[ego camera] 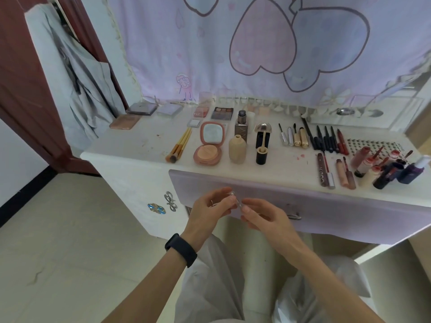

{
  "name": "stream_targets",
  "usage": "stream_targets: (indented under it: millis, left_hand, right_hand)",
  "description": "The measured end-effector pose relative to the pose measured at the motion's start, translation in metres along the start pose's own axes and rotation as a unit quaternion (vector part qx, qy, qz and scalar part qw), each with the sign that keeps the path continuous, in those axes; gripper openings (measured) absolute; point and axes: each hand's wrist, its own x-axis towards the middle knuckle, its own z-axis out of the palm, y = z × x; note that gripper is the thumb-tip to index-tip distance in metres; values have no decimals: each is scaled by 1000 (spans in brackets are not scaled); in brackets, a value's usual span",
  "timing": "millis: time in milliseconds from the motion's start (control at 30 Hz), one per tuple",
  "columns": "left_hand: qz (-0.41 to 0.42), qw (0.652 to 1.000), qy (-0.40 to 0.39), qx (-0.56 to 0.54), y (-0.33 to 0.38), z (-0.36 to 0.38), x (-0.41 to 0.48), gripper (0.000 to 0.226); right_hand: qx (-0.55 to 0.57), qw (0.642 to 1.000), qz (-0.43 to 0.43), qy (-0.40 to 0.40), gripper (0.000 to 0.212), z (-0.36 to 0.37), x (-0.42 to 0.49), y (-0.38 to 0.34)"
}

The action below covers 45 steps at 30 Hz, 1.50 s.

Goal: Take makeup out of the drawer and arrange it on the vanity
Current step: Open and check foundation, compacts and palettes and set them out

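My left hand [210,212] and my right hand [263,217] meet in front of the closed lilac drawer [349,213], both pinching a small clear tube-like item [235,199] between the fingertips. On the white vanity top [140,145] makeup lies in rows: eyeshadow palettes [222,113] at the back left, brushes [179,146], an open pink compact [210,143], a beige bottle [237,149], a foundation bottle [241,123], mascaras [292,136], dark pencils [326,138] and lip glosses [363,164] at the right.
A lilac heart-print cloth [279,47] hangs behind the vanity. A grey garment [77,73] hangs by a red-brown door frame [21,85] at the left. My knees in pale trousers [233,276] are under the drawer. The drawer's metal handle [293,216] is just right of my hands.
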Motion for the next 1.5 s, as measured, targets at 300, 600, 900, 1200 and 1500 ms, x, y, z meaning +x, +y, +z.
stream_targets:
  millis: [300,600,900,1200,1500]
  left_hand:
    - [1,999,32,5,-3,7,1,22]
    - [-25,999,9,20,4,-8,5,16]
    - [-72,989,-100,-84,12,-10,0,34]
    - [-119,976,-127,-134,4,-4,-6,43]
    - [-170,975,-83,-121,3,-4,-3,53]
  right_hand:
    - [-115,988,-84,55,26,13,-3,7]
    - [72,994,66,48,38,6,5,-10]
    - [218,967,117,62,18,9,8,-10]
    - [148,980,127,26,17,9,6,-10]
    - [-204,971,-122,-12,42,-9,2,6]
